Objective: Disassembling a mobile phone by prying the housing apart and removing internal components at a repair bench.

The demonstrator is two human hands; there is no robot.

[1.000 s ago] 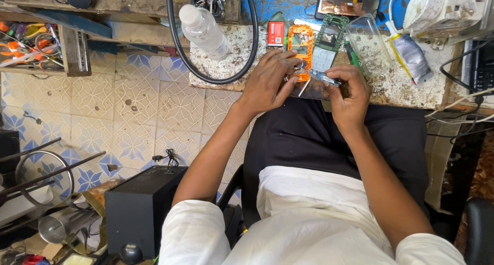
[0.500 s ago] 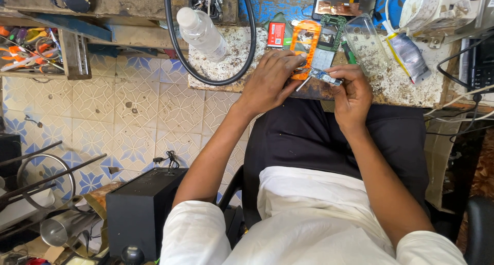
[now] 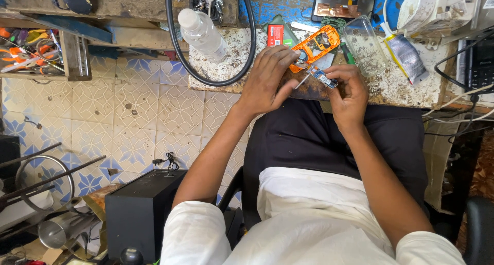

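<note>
The right hand (image 3: 349, 92) pinches a small blue-green circuit board (image 3: 322, 75) between thumb and fingertips, holding it just above the near edge of the worn, speckled counter (image 3: 411, 90), over the person's lap. The left hand (image 3: 267, 82) is closed around a thin metal-tipped tool (image 3: 302, 81), its fingers pressed together and the tip touching or nearly touching the board's left end; which of the two cannot be told. Just behind both hands lies an orange plastic phone frame (image 3: 316, 43) with open cut-outs. The board looks light, thin and stiff, and likely fragile on its faces where small parts sit, so its bare edges seem the safest place to take hold, as the right hand does. Further back stand a clear plastic water bottle (image 3: 203, 34) on its side, a thick black cable loop (image 3: 242, 64) and a clear plastic cover (image 3: 363, 46).
</note>
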